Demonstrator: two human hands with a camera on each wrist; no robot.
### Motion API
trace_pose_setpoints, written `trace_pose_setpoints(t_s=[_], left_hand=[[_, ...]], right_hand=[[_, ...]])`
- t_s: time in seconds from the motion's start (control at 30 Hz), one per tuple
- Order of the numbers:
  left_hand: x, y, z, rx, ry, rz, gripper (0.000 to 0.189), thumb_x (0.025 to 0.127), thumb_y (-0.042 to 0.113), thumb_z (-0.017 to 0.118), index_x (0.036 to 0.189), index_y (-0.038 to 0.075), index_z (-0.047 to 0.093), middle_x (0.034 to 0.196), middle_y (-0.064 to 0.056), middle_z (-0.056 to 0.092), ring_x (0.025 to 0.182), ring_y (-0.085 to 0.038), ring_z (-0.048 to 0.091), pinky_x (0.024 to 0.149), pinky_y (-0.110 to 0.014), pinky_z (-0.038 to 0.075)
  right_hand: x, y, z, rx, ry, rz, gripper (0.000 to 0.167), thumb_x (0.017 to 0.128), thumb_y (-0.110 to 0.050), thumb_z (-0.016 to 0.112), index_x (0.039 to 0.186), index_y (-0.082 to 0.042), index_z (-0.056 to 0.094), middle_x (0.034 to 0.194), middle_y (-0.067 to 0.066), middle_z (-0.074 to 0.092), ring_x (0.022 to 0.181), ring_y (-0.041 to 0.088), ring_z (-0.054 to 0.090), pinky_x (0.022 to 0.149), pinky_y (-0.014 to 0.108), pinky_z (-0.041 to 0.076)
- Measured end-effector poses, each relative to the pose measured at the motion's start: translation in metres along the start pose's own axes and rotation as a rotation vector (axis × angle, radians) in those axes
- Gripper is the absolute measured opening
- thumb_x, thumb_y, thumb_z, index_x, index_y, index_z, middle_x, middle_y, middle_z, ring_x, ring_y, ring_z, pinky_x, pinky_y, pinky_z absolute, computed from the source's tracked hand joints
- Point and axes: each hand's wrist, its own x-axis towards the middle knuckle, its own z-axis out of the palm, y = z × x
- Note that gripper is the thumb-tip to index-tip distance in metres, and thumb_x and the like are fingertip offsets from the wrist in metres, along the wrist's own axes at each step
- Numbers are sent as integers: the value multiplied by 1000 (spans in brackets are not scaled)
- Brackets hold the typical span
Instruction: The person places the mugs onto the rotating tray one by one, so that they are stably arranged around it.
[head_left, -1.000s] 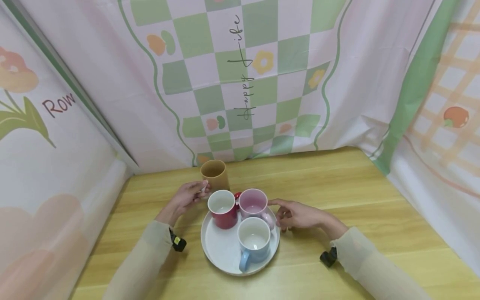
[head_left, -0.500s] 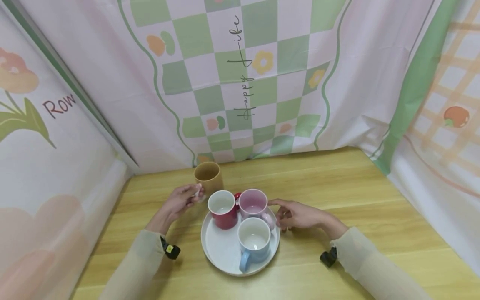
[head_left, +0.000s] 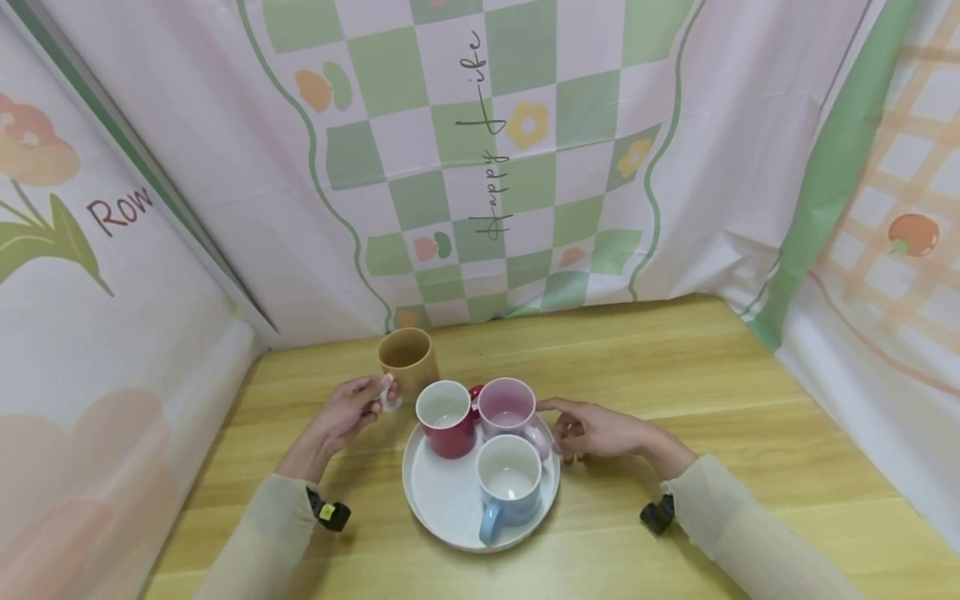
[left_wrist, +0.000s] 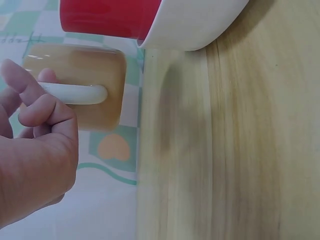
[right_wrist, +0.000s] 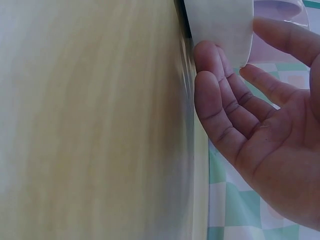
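My left hand (head_left: pixel 347 414) pinches the tan mug (head_left: pixel 407 361) by its white handle, just behind the tray (head_left: pixel 442 508) on the table; right hand (head_left: pixel 596 431), fingers loose, steadies the tray's rim.

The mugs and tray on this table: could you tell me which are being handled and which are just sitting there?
Being handled:
- brown mug, handle pinched by the left hand
- white tray, touched by the right hand

Sitting on the tray:
- red mug
- pink mug
- blue mug
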Motion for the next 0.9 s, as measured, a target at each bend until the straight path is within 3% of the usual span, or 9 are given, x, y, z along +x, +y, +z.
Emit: trace_pose_setpoints(t_s=[0.23, 0.43, 0.7, 0.9], left_hand=[[-8, 0, -1, -2, -8, 14, 29, 102, 35, 57, 107, 8, 66, 86, 8, 62, 64, 1, 44, 51, -12, 34], [-17, -1, -2, 17, -19, 20, 35, 102, 36, 56, 111, 3, 63, 85, 9, 59, 64, 1, 44, 52, -12, 34], [-31, 0, -3, 2, 6, 20, 28, 102, 35, 56, 107, 9, 65, 87, 9, 60, 64, 1, 44, 52, -12, 32], [-43, -2, -6, 2, 12, 29, 31, 102, 35, 57, 108, 6, 65, 87, 9, 59, 64, 1, 44, 52, -13, 32]], right_hand=[[0, 1, 0, 5, 2, 6, 71, 92, -14, 68, 154, -14, 33, 102, 13, 63, 82, 25, 66, 60, 39, 60], [1, 3, 0, -4, 0, -4, 71, 93, -15, 68, 154, -13, 34, 102, 13, 64, 82, 24, 66, 60, 39, 60], [2, 5, 0, -6, -1, 8, 70, 93, -17, 68, 154, -14, 34, 102, 11, 64, 83, 22, 67, 62, 38, 60], [2, 6, -1, -4, -5, -7, 71, 92, -15, 68, 154, -12, 33, 102, 12, 65, 82, 23, 67, 62, 38, 60]])
